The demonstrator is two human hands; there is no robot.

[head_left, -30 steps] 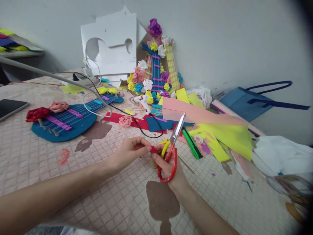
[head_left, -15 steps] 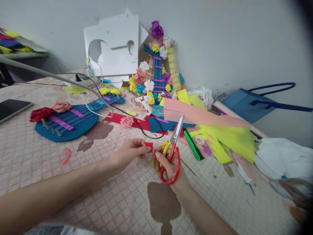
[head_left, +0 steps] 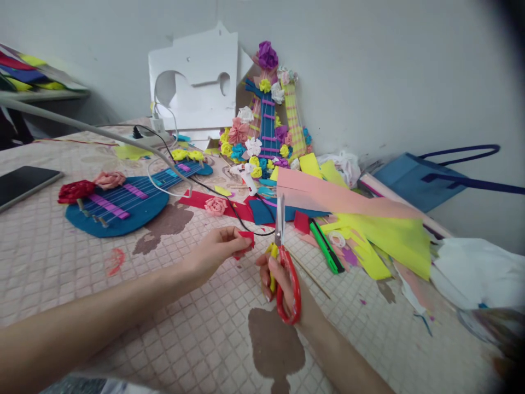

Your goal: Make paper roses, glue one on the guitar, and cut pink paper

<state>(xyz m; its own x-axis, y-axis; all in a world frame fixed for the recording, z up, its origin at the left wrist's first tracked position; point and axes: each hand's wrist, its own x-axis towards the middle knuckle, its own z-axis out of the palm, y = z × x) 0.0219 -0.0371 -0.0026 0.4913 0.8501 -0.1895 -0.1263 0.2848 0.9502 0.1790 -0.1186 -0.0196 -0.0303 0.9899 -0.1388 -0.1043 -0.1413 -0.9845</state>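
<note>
My left hand point(head_left: 215, 249) pinches a small red piece of foam point(head_left: 245, 238) between thumb and fingers, just above the checked tablecloth point(head_left: 74, 284). My right hand point(head_left: 283, 282) grips red-and-yellow scissors point(head_left: 284, 262) through the handles; the closed blades point up and away, right beside the red piece. The two hands are a few centimetres apart at the table's middle.
A blue foam guitar point(head_left: 123, 200) with paper roses lies at left, a phone point(head_left: 22, 183) beyond it. A glue gun point(head_left: 246, 175) and its black cord point(head_left: 229, 205), a green cutter point(head_left: 326, 246), pink and yellow foam sheets point(head_left: 381, 232), decorated guitars point(head_left: 266, 120) and a blue bag point(head_left: 414, 175) crowd the back and right.
The scissors' blades swung from pointing up-right to nearly straight up, and my right hand dropped slightly toward me. My left hand lifted the red piece a little and drew apart from the right.
</note>
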